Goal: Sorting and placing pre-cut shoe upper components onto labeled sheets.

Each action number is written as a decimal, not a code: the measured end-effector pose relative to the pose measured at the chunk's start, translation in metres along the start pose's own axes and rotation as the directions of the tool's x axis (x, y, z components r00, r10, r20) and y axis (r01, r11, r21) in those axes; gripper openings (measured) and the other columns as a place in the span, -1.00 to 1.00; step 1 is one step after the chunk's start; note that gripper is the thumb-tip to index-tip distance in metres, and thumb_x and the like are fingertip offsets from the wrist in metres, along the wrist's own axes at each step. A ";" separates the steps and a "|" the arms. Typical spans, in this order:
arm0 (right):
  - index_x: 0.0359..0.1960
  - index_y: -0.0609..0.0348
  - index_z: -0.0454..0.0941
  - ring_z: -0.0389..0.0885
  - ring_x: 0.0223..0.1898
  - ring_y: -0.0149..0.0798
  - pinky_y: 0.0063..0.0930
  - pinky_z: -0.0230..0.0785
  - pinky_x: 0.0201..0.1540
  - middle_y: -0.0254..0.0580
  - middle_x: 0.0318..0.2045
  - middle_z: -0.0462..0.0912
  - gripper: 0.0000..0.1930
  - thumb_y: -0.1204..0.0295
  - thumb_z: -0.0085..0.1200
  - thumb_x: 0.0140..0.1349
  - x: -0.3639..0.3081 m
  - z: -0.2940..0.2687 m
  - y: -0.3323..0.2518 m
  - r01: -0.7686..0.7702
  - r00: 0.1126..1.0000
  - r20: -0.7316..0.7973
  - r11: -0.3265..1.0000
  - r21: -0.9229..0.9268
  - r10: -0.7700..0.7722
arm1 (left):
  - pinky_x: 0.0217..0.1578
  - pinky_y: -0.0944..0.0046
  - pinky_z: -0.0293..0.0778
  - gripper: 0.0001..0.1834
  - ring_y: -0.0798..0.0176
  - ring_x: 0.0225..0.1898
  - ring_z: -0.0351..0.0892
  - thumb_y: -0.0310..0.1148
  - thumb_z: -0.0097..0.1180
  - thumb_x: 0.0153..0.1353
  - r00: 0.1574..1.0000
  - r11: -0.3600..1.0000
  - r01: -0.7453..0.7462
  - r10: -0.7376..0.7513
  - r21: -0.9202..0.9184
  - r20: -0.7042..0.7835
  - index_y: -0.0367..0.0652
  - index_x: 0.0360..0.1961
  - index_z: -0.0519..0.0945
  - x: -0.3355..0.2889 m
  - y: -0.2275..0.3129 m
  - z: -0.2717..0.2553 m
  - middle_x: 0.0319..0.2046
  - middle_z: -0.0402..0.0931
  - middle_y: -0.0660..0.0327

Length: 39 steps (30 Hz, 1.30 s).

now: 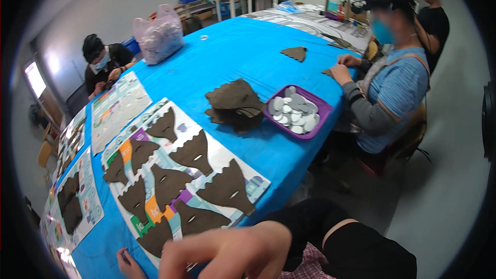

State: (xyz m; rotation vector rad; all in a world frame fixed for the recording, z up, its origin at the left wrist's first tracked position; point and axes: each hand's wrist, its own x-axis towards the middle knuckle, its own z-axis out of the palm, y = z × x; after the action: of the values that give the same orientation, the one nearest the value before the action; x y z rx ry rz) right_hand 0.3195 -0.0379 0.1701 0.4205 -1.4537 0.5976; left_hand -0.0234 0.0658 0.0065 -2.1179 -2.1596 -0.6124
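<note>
My right hand (227, 253) is large and blurred at the lower edge, over the near end of a printed sheet (253, 181). Its knuckles are bent, and the fingertips run out of the picture. To its left, low by the table edge, my left hand (132, 267) has finger and thumb drawn together around something small and dark that I cannot make out. Several dark brown flat cut pieces (170, 183), each with one scalloped edge and some with a slit, are spread on the sheet. Beyond it lies a stack of similar brown pieces (235, 101).
A purple tray (323, 119) of grey-white oval discs stands near the right table edge. Across the blue table cover (206, 57) are a filled plastic bag (159, 36) and more printed sheets (116, 116). A person sits at right handling a brown piece; another works at far left.
</note>
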 end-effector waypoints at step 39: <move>-0.37 -0.02 0.69 0.44 -0.46 -0.41 -0.58 0.24 -0.40 -0.38 -0.29 0.47 -0.89 0.50 0.35 0.09 0.008 0.000 -0.121 -0.042 0.976 -0.202 0.835 -0.548 -0.083 | -0.21 -0.03 0.42 -0.58 -0.22 -0.23 0.54 -0.07 -0.06 0.37 1.000 1.000 -0.025 0.026 -0.019 0.002 -0.25 -0.13 0.57 0.002 0.015 -0.001 -0.25 0.60 -0.12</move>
State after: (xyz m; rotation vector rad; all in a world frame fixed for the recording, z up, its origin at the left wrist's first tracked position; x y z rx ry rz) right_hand 0.3931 -0.1323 0.1885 -0.0875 -1.3329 0.1750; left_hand -0.0089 0.0669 0.0114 -2.1530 -2.1329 -0.6306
